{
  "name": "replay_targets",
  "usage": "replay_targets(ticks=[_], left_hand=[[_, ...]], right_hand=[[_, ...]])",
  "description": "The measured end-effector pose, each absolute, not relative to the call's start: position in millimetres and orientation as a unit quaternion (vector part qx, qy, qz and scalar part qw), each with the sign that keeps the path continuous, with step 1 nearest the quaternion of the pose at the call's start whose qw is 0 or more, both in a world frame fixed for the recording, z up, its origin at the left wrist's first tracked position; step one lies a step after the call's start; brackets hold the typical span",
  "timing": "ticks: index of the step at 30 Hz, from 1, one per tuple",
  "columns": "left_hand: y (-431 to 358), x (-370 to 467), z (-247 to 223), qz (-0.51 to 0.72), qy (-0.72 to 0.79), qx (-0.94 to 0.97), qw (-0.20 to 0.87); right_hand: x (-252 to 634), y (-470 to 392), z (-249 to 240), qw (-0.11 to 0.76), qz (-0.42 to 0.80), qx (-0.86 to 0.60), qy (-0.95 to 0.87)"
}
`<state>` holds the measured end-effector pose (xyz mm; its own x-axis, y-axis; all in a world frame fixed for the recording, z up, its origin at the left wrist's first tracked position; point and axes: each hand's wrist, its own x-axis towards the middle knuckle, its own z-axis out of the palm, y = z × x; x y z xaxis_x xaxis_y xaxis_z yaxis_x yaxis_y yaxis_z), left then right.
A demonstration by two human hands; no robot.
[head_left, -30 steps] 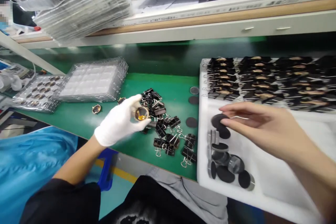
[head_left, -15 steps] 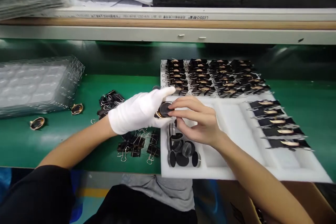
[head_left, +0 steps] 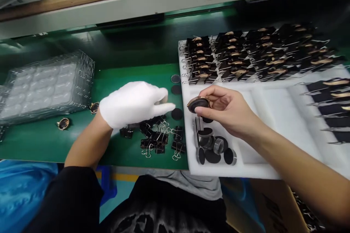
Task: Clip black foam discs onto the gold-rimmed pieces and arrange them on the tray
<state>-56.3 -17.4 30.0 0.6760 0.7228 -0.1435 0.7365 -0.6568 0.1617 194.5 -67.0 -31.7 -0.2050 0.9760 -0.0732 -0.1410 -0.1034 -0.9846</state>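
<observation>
My right hand (head_left: 224,107), bare, pinches a round gold-rimmed piece with a black face (head_left: 199,105) between thumb and fingers, above the left edge of the white foam tray (head_left: 259,169). To the left, my white-gloved left hand (head_left: 136,102) hovers over a pile of black binder clips (head_left: 154,138), thumb and forefinger apart with nothing visible between them. Its other fingers are hidden. Just right of its fingertips, a black disc (head_left: 177,114) lies on the green table. Several black discs with clear sides (head_left: 213,153) sit in the tray's left compartment, below my right hand.
Rows of gold-rimmed pieces gripped by black clips (head_left: 235,54) fill the tray's far part, with more at its right. A stack of clear plastic trays (head_left: 51,83) stands at left, near a loose gold-rimmed piece (head_left: 63,123). A shelf edge (head_left: 136,7) crosses the back.
My hands have separated. The gold-rimmed piece has passed from my left hand to my right, and my gloved left hand has moved left over the clips. The camera view has shifted and tilted.
</observation>
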Motion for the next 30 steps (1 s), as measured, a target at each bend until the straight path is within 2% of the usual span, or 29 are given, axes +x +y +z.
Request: replay_targets(ticks=[2,5,10,15,17,20,25,28,30], left_hand=[[-16.7,-61.3,27.3,-0.118,0.38,0.913,0.092],[-22.1,-56.1,13.1,-0.168,0.349,0.921,0.046],[-29.0,-45.1,-3.6,-0.192,0.378,0.905,0.039],[-21.3,-61.4,12.3,-0.162,0.398,0.903,-0.009],[-17.2,-65.0,21.6,-0.126,0.399,0.908,-0.038],[-14.6,-58.3,26.9,0.024,0.412,0.909,-0.053],[-21.0,-34.3,10.3,0.243,0.399,0.883,0.041],[-24.4,-29.6,4.1,0.276,0.381,0.876,0.105],[-24.9,-30.6,6.0,0.252,0.374,0.876,0.171]], right_hand=[[195.5,-66.4,-32.2,0.466,0.598,-0.438,-0.484],[195.9,-64.4,-34.0,0.468,0.588,-0.448,-0.484],[195.6,-60.7,-36.3,0.484,0.588,-0.432,-0.484],[198.3,-59.9,-39.2,0.473,0.601,-0.432,-0.477],[198.8,-60.8,-39.8,0.465,0.613,-0.421,-0.481],[197.8,-62.9,-38.3,0.45,0.637,-0.395,-0.486],[196.2,-64.3,-34.5,0.444,0.663,-0.351,-0.49],[197.1,-63.5,-34.7,0.451,0.655,-0.355,-0.492],[197.9,-63.1,-35.5,0.462,0.644,-0.357,-0.494]])
